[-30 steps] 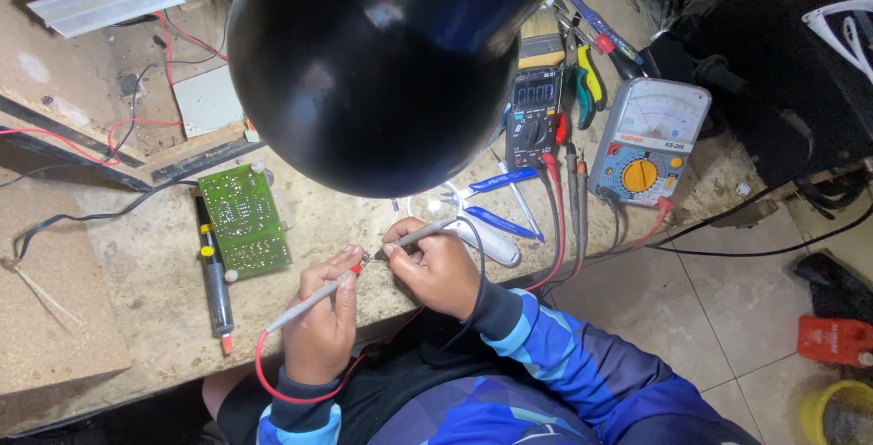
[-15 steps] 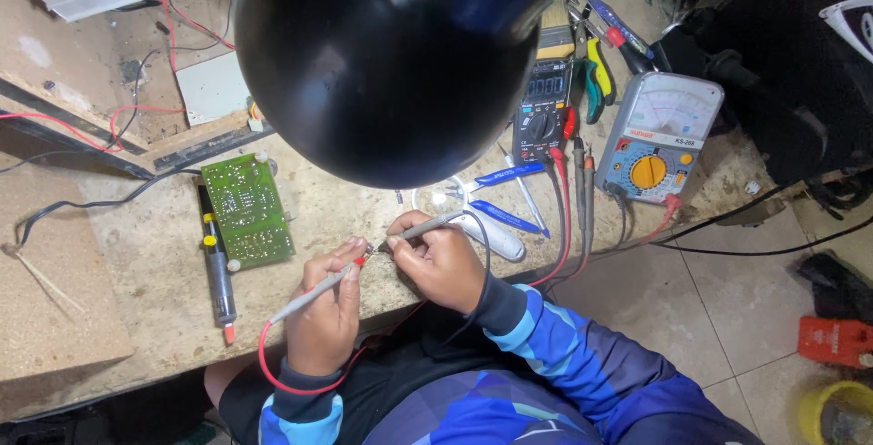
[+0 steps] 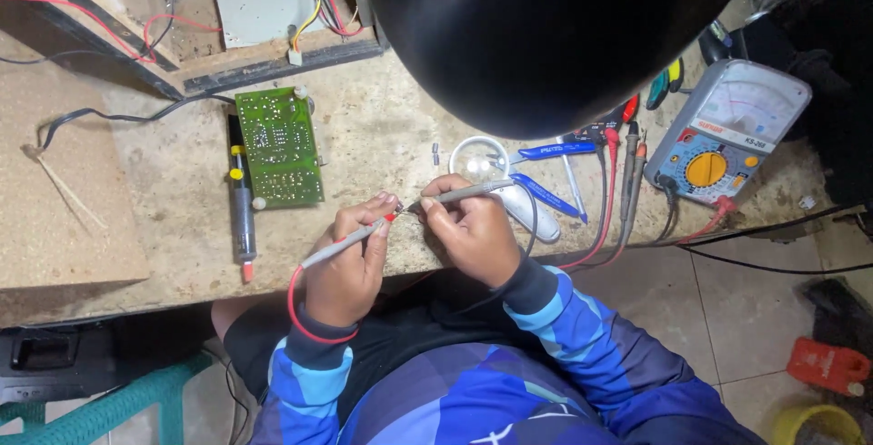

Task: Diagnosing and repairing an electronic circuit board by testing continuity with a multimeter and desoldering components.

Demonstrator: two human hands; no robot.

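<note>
Probes, two, grey: left hand [image 3: 346, 263] fingers grasp red-tipped probe [image 3: 341, 241], right hand [image 3: 473, 231] fingers grasp second probe [image 3: 464, 193], tips meeting over bench [image 3: 382, 136] edge; circuit board [image 3: 278, 147] lies left, meter [image 3: 727, 131] right.

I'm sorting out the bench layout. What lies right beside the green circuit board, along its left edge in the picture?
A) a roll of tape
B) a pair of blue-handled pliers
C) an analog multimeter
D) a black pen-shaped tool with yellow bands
D: the black pen-shaped tool lies alongside the green circuit board on the workbench.
</note>
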